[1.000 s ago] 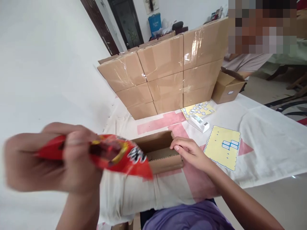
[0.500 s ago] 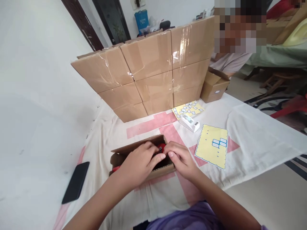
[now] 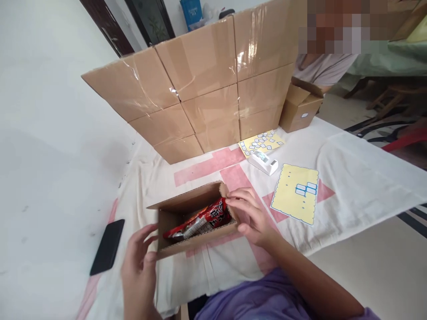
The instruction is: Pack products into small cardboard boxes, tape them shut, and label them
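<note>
A small open cardboard box [image 3: 200, 240] lies on the cloth-covered table in front of me. Inside it rests a red snack packet [image 3: 200, 220], lying slanted. My left hand [image 3: 138, 262] is at the box's left end, fingers spread and touching the left flap, holding nothing. My right hand [image 3: 250, 215] grips the box's right end flap with thumb and curled fingers.
A wall of taped cardboard boxes [image 3: 200, 89] stands behind. A black phone [image 3: 107, 246] lies at the left. A white tape dispenser [image 3: 264, 162] and two yellow label sheets [image 3: 295, 193] lie to the right. Another person sits behind a small open box [image 3: 300, 109].
The red packet went from my left hand into the box. My left hand then came out and moved to the box's left end. The view tilted down.
</note>
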`<state>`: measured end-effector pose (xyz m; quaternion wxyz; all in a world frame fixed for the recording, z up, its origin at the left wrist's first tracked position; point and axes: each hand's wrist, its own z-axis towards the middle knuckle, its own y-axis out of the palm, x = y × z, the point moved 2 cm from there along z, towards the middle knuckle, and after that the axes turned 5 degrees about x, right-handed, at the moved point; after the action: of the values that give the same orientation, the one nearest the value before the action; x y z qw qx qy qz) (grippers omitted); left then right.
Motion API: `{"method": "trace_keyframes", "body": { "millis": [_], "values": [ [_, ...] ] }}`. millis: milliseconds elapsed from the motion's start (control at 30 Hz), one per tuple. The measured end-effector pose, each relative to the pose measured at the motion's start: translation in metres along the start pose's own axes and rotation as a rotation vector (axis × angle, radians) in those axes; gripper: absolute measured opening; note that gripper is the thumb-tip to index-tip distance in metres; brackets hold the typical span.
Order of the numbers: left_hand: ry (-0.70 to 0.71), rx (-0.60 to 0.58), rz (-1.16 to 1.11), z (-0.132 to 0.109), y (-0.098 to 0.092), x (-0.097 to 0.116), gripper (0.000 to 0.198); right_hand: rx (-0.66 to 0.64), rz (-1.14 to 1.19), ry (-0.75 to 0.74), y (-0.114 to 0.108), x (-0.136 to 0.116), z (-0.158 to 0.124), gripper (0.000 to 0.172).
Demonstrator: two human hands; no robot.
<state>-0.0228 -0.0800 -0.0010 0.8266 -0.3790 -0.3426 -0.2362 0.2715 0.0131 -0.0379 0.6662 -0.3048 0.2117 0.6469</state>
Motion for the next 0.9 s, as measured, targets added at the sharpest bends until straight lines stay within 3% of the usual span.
{"method": "trace_keyframes", "body": {
  "millis": [133,200,300,400,433,533,600,633,700,800,900],
  "values": [
    [0.102,-0.162,-0.119,-0.005,0.024,-0.031,0.056,0.001,-0.068,-0.077,-0.002,0.001,0.004,0.049],
    [0.034,-0.192,-0.210,-0.003,0.032,-0.033,0.065,-0.054,-0.109,-0.075,0.001,0.001,0.003,0.046],
    [-0.125,-0.120,-0.334,0.001,0.043,-0.032,0.059,-0.150,-0.147,-0.003,0.009,0.001,-0.001,0.037],
    [-0.185,0.027,-0.386,0.001,0.053,-0.031,0.056,-0.123,-0.129,0.143,0.014,0.001,-0.003,0.026],
    [-0.189,0.040,-0.371,0.000,0.056,-0.031,0.061,-0.090,-0.114,0.195,0.015,0.001,-0.003,0.032],
    [-0.194,-0.020,-0.308,-0.002,0.062,-0.033,0.075,-0.039,-0.051,0.331,0.013,0.002,0.004,0.073],
    [-0.198,-0.021,-0.322,-0.002,0.061,-0.036,0.079,-0.083,-0.020,0.330,0.012,0.003,0.011,0.090],
    [-0.193,-0.002,-0.337,-0.002,0.060,-0.037,0.079,-0.112,-0.018,0.298,0.012,0.004,0.014,0.091],
    [-0.126,0.021,-0.283,0.001,0.055,-0.036,0.070,-0.148,-0.053,0.185,0.011,0.004,0.019,0.076],
    [0.198,-0.047,0.057,0.005,0.046,-0.021,0.050,-0.147,-0.167,0.037,0.012,0.003,0.021,0.043],
    [0.520,-0.192,0.404,0.007,0.045,0.008,0.046,-0.154,-0.260,0.009,0.013,-0.003,0.018,0.042]
  ]
}}
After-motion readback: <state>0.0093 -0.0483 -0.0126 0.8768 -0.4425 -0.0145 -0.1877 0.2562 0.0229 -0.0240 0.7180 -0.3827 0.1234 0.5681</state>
